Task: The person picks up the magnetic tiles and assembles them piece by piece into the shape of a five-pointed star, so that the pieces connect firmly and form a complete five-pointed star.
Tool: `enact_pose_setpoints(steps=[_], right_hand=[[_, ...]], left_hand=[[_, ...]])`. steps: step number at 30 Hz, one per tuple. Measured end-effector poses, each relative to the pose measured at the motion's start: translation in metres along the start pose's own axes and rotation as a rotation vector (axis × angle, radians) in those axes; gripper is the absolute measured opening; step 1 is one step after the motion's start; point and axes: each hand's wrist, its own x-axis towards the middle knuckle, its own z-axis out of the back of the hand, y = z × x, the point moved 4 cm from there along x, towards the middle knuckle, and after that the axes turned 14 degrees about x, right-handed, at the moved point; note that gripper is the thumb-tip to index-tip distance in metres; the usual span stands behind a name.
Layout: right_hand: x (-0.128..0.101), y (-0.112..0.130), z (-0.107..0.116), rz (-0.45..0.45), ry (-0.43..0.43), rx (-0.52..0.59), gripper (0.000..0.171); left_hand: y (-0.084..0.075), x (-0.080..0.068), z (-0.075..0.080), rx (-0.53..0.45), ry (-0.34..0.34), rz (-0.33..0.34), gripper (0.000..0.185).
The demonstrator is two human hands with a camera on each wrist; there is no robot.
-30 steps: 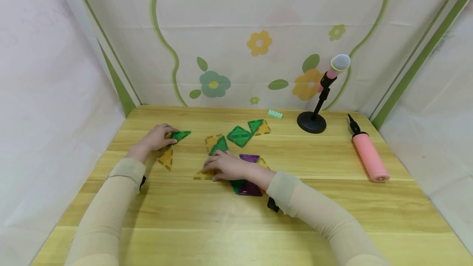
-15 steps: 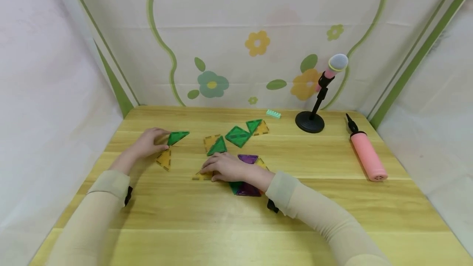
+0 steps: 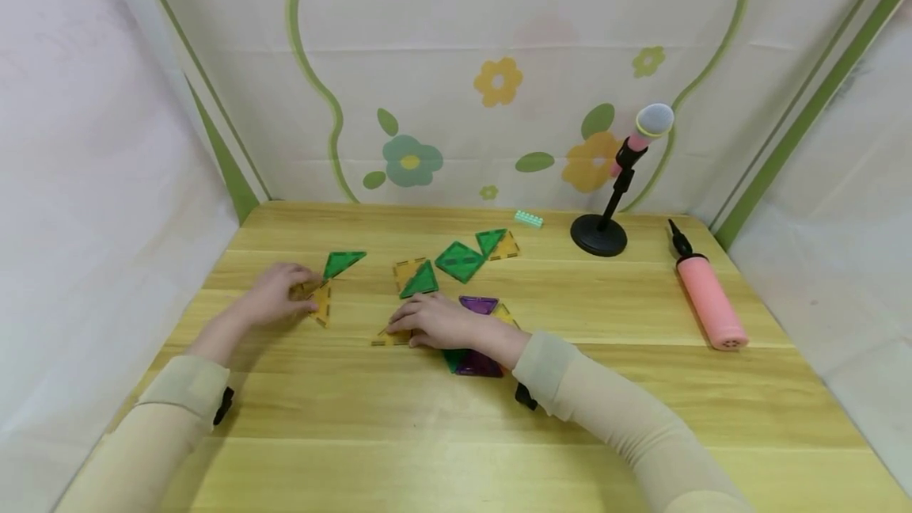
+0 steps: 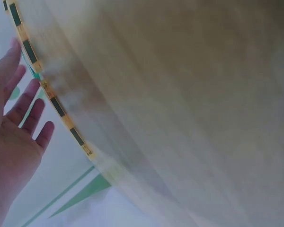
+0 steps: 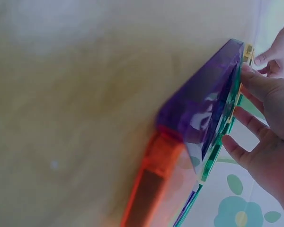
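Observation:
In the head view, my left hand (image 3: 274,294) is at an orange triangular magnetic tile (image 3: 323,309), its fingertips right at the tile's left side. Spread fingers show on it in the left wrist view. A green triangular tile (image 3: 342,263) lies just beyond. My right hand (image 3: 442,321) rests low over another orange tile (image 3: 385,338), thumb and fingertips touching it. Its forearm and palm partly hide a cluster with purple (image 3: 479,365), green and yellow tiles (image 3: 505,314). In the right wrist view, a purple tile (image 5: 199,90) stands out beside an orange-red tile (image 5: 154,175).
Behind the right hand lie a green triangle (image 3: 420,281) over an orange tile (image 3: 406,269), a green diamond (image 3: 459,262) and a green-and-orange pair. A mint toy brick (image 3: 529,218), microphone on a stand (image 3: 599,236) and pink hand pump (image 3: 712,303) stand farther right.
My left hand has let go of the green triangle and moved down and left to the orange triangle. The right hand has stayed in place.

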Motion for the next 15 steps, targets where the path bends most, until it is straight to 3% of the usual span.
enact_pose_setpoints(steps=[7, 15], right_hand=[[-0.001, -0.006, 0.000, 0.008, 0.027, 0.062, 0.040], [-0.003, -0.011, 0.001, -0.042, 0.030, 0.167, 0.041]], left_hand=[[-0.005, -0.004, -0.005, 0.016, 0.021, -0.006, 0.046], [-0.007, -0.006, -0.006, 0.007, 0.022, -0.029, 0.048]])
